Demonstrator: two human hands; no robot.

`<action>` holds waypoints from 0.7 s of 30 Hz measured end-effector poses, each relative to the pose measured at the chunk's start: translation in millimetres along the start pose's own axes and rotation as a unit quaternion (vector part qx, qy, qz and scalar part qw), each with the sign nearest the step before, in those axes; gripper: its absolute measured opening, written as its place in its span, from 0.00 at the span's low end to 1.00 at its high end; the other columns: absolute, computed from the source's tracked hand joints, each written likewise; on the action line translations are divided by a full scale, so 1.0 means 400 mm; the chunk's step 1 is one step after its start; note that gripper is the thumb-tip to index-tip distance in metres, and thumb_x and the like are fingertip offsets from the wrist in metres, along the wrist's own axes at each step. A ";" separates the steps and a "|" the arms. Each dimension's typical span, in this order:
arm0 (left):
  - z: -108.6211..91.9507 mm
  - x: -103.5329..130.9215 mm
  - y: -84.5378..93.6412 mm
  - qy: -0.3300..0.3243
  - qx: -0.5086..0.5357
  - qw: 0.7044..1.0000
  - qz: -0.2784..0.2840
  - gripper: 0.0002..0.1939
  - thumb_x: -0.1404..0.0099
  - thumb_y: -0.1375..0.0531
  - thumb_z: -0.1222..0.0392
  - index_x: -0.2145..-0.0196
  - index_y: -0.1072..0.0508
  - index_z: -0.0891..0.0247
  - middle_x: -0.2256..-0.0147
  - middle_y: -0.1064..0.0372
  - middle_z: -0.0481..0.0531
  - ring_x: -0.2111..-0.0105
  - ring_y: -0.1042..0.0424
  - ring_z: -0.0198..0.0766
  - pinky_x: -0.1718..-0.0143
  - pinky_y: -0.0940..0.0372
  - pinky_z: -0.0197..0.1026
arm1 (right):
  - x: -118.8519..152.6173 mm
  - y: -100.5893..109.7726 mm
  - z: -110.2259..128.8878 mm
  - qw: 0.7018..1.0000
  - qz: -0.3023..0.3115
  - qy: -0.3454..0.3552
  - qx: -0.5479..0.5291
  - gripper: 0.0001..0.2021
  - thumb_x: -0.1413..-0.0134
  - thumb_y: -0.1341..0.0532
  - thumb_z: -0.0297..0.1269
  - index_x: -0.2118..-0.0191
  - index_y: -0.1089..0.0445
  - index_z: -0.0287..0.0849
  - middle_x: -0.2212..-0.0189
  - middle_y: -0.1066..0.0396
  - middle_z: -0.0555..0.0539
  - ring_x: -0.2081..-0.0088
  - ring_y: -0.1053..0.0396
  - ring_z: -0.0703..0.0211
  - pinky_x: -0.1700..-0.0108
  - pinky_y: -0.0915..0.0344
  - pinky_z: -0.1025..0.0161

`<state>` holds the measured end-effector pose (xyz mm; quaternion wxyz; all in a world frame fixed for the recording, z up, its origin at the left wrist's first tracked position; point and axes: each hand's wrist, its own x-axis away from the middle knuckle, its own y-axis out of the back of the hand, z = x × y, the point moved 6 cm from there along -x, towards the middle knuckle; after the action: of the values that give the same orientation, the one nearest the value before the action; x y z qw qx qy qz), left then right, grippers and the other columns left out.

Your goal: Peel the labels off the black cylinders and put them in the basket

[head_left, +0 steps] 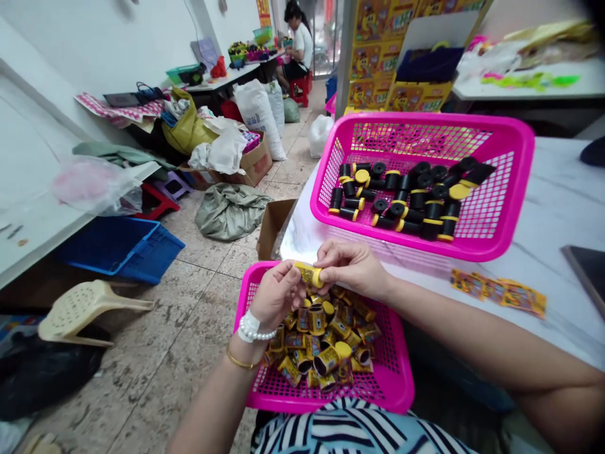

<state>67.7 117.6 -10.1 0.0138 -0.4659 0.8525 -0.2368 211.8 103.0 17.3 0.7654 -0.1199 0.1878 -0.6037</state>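
The left grip (278, 295) is closed on one end of a small yellow printed tube (305, 273), thumb and fingertips pinching it near the centre of the frame. The right grip (348, 267) has thumb and fingers together at the tube's yellow cap (318, 278), on the right-hand end. The tube lies nearly sideways between them, its cap end slightly lower.

Handling it well calls for a firm left pinch, light enough not to crease the printed surface, while the right thumb and fingers bear evenly around the cap. Keeping cap and tube in line should avoid a crooked fit; a lopsided push could make the tube slip. Whether the cap is fully seated cannot be told.

Just below, the lower pink basket (404, 378) holds a loose heap of printed tubes (317, 321), some showing open ends. Working close above it means a dropped piece would likely land among them.

Farther out, at upper right of the frame, the upper pink basket (425, 248) stands on the white counter (543, 221) with black tubes (418, 199), several yellow-capped. Right of centre, flat printed pieces (496, 292) lie on the counter.
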 end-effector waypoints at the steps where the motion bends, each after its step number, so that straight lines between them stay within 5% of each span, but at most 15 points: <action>1: -0.001 0.010 0.002 -0.002 0.004 1.000 -0.011 0.23 0.44 0.32 0.43 0.67 0.28 0.67 0.80 0.30 0.46 0.87 0.38 0.25 0.86 0.45 0.27 | 0.007 -0.013 -0.005 1.000 0.008 -0.015 -0.007 0.14 0.58 0.24 0.40 0.66 0.22 0.41 0.64 0.32 0.50 0.71 0.23 0.61 0.72 0.20 0.63; 5: 0.022 0.045 -0.004 0.036 0.026 0.999 -0.021 0.23 0.43 0.34 0.41 0.70 0.30 0.66 0.82 0.32 0.46 0.89 0.41 0.25 0.89 0.49 0.27 | 0.047 -0.052 -0.032 0.998 0.043 -0.040 0.025 0.13 0.53 0.26 0.38 0.59 0.22 0.45 0.59 0.31 0.48 0.70 0.23 0.61 0.69 0.19 0.61; 10: 0.062 0.071 -0.036 0.075 0.071 0.995 0.009 0.22 0.43 0.32 0.43 0.66 0.30 0.66 0.79 0.28 0.47 0.90 0.40 0.25 0.91 0.48 0.28 | 0.117 -0.018 -0.064 0.998 -0.065 -0.004 0.016 0.07 0.49 0.28 0.40 0.63 0.21 0.48 0.62 0.34 0.50 0.76 0.26 0.64 0.77 0.22 0.65; 15: 0.108 0.078 -0.073 0.096 0.060 0.993 0.025 0.24 0.39 0.37 0.40 0.73 0.31 0.67 0.84 0.31 0.47 0.93 0.43 0.25 0.93 0.51 0.27 | 0.180 -0.022 -0.062 0.993 -0.078 0.028 0.088 0.12 0.50 0.27 0.41 0.59 0.21 0.50 0.60 0.35 0.48 0.70 0.27 0.63 0.70 0.21 0.61; 21: 0.149 0.079 -0.118 0.141 0.085 0.984 0.073 0.22 0.41 0.35 0.40 0.70 0.32 0.65 0.84 0.31 0.46 0.93 0.42 0.27 0.94 0.50 0.28 | 0.242 -0.009 -0.046 0.972 -0.164 0.102 0.137 0.06 0.47 0.29 0.40 0.62 0.21 0.50 0.62 0.36 0.49 0.71 0.30 0.64 0.74 0.25 0.66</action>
<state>101.7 47.7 -37.1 -0.0501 -0.3615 0.8542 -0.3703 220.0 9.2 -11.6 0.6421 0.0185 0.1582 -0.7499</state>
